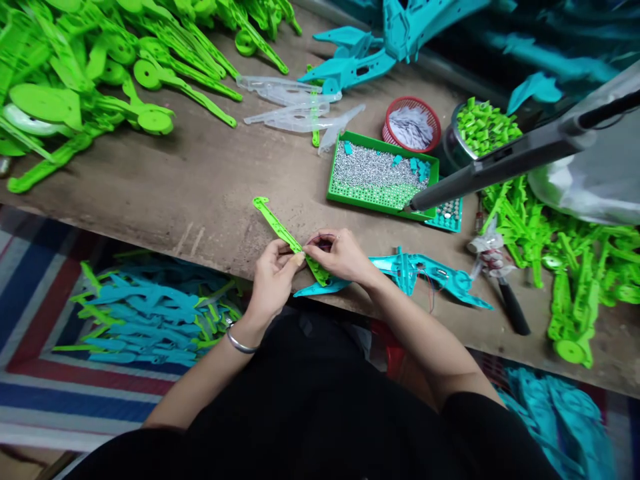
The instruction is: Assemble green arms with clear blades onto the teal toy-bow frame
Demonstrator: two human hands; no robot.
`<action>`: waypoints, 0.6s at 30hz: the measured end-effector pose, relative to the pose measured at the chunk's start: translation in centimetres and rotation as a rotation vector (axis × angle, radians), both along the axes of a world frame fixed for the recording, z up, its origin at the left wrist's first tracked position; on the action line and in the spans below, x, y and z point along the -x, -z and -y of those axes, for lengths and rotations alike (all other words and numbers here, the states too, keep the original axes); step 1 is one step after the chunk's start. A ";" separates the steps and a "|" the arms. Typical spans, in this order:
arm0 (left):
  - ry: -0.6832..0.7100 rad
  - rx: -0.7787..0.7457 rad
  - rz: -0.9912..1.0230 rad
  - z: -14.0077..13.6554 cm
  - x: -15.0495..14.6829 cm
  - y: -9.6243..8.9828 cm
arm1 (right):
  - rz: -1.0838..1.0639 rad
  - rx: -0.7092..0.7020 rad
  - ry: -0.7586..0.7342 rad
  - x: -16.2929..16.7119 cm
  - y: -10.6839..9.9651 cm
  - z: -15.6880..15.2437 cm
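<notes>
My left hand (275, 273) is closed on a long, narrow green plastic part (279, 228), thumb pressed against its middle. The part slants from upper left to lower right above the bench edge. My right hand (340, 255) meets it from the other side, fingers pinched around thin dark wires (325, 241); the fingertips partly hide them. Under my right wrist lies a long blue plastic shell (407, 267) with its hollow side up and a thin wire trailing from it. The shell's left tip shows below the green part.
Ahead stands a green tray (370, 167) of small screws, beside a red basket (411, 125) and a bowl of green pieces (483, 127). A grey electric screwdriver (495, 163) slants in from the right. Green parts (75, 73) pile up left; a black-handled tool (513, 307) lies right.
</notes>
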State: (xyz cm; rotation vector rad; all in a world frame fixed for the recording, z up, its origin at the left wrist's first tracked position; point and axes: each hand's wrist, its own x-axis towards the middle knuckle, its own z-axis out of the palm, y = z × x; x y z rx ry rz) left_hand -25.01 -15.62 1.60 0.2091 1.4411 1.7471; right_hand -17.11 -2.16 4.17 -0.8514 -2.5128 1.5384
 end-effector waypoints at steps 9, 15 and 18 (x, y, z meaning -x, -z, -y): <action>-0.032 -0.011 0.019 -0.7 0.0 0.8 | 0.015 0.019 0.059 -0.6 -0.4 0.5; 0.012 -0.026 0.018 -0.4 0.3 0.7 | -0.081 -0.048 0.088 -1.3 -0.4 1.2; 0.063 -0.051 0.037 -0.2 0.5 0.7 | -0.091 -0.123 0.095 -1.6 -0.5 1.7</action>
